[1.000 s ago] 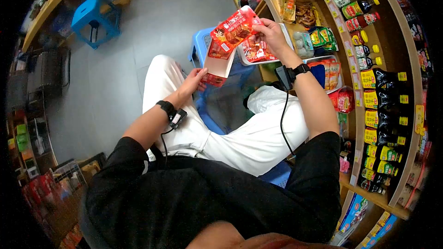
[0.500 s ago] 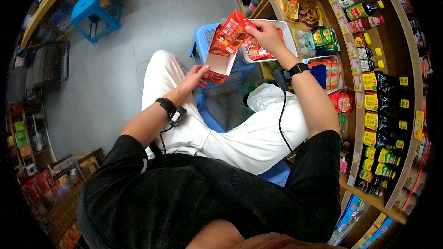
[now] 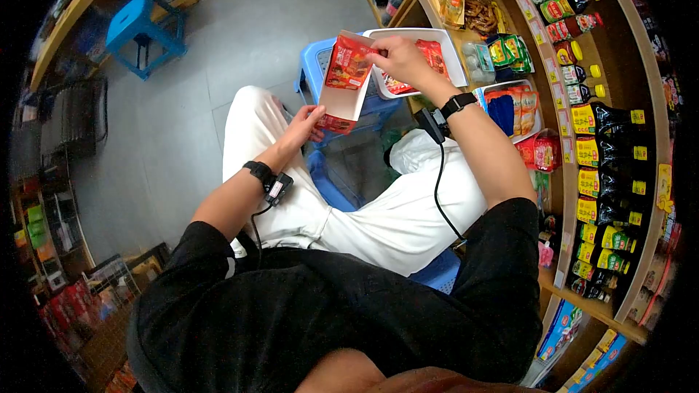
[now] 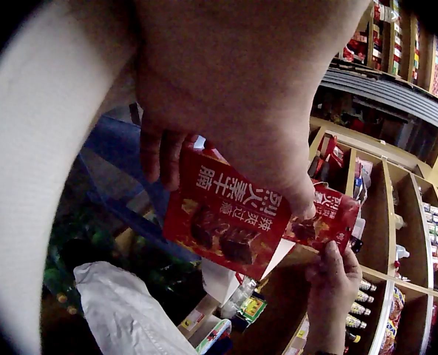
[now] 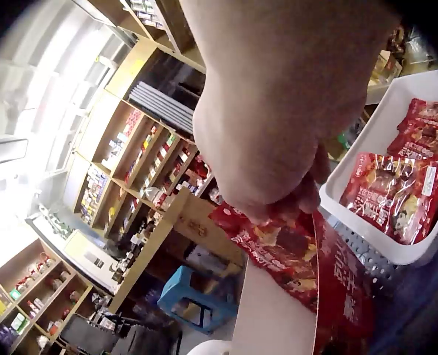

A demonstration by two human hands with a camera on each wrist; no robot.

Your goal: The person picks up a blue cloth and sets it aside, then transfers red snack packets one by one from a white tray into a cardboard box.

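My left hand (image 3: 306, 125) grips the lower end of a red printed cardboard box (image 4: 222, 214) with a white inside. In the head view the box tilts over a blue stool (image 3: 314, 65). My right hand (image 3: 403, 62) pinches the edge of a red food packet (image 3: 348, 64). That packet overlaps the far part of the box, and the right wrist view shows it lying along the box's white inner side. Beside the box, a white tray (image 3: 456, 65) holds more red packets (image 5: 392, 192) of the same look.
Wooden shelving on the right carries dark sauce bottles (image 3: 608, 153). A second white tray with orange packs (image 3: 523, 113) stands closer to the shelf. A white plastic bag (image 3: 422, 154) lies by my right leg. Another blue stool (image 3: 145, 33) stands at the far left.
My right hand has brought the red packet down and left, from above the box to against its white inside. My left hand and the box have stayed nearly in place.
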